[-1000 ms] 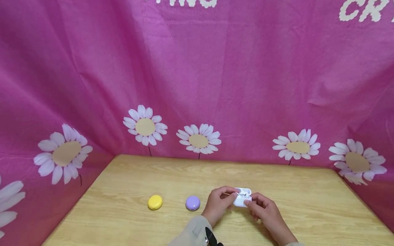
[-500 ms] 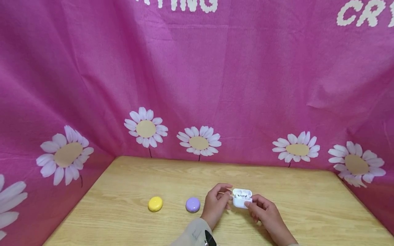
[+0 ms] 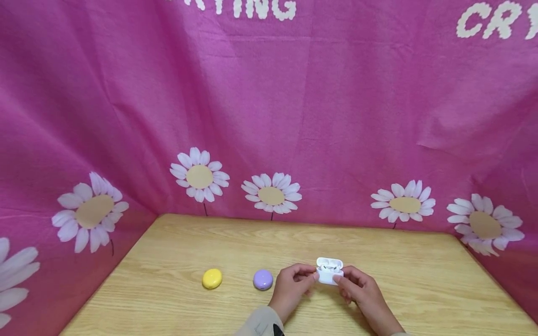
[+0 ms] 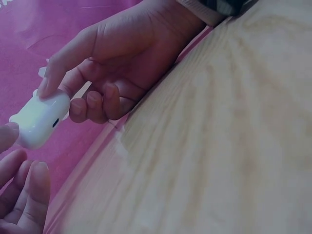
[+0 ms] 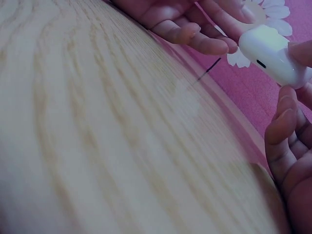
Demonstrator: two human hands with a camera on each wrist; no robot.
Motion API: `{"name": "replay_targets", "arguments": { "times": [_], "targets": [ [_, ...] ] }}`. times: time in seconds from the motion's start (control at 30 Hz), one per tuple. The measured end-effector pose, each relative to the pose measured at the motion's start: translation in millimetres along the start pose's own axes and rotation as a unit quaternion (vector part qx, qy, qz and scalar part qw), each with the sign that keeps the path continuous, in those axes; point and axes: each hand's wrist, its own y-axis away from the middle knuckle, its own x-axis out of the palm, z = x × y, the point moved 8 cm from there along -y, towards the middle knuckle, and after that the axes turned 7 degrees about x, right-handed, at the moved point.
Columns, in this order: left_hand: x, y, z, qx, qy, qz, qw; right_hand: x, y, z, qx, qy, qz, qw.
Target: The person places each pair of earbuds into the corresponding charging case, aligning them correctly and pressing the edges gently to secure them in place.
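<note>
In the head view, a white earbud case (image 3: pixel 329 277) with its lid up is held just over the table, and earbuds (image 3: pixel 330 268) show inside it. My right hand (image 3: pixel 364 294) grips the case's right side, thumb on the front. My left hand (image 3: pixel 292 287) pinches the left edge with thumb and forefinger. From the left wrist, the underside of the earbud case (image 4: pixel 41 119) faces the camera, a small dark slot in it; the right hand (image 4: pixel 126 53) is beyond. The right wrist view has the left hand (image 5: pixel 180 22) across from the right hand (image 5: pixel 292 146).
On the wooden table (image 3: pixel 176 247), left of the hands, lie a round yellow case (image 3: pixel 212 278) and a round purple case (image 3: pixel 263 279). A pink cloth (image 3: pixel 336 116) printed with daisies and lettering hangs behind the table and along its sides.
My left fingers drew back from over the earbud case to its left, then came in against its left edge. My right hand kept its grip on the case.
</note>
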Motion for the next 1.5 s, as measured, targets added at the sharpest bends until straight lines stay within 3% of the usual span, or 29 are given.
{"name": "replay_targets", "arguments": {
  "times": [0.5, 0.77, 0.9, 1.1, 1.27, 1.5],
  "targets": [
    [-0.5, 2.9, -1.9, -0.002, 0.012, 0.000, 0.9999, 2.1, -1.2, -0.4, 0.001, 0.027, 0.028, 0.999],
    [-3.1, -0.9, 1.7, -0.004, -0.022, -0.009, 0.9997, -5.4, -4.8, -6.2, 0.044, 0.020, -0.010, 0.999],
    [-3.6, -1.8, 2.9, -0.004, -0.045, -0.013, 0.9989, -6.1, -3.9, -5.1, 0.061, 0.023, -0.010, 0.998],
    [-2.4, -0.9, 2.4, -0.014, -0.062, 0.003, 0.9980, -7.2, -0.4, -0.6, 0.089, 0.077, -0.009, 0.993],
    [-0.2, 2.5, -4.5, -0.003, -0.121, 0.027, 0.9923, -9.4, 4.5, 2.2, 0.108, 0.134, 0.003, 0.985],
    [0.9, 4.2, -8.3, -0.006, -0.152, 0.032, 0.9879, -11.3, 4.0, 1.8, 0.100, 0.152, -0.001, 0.983]
  ]
}}
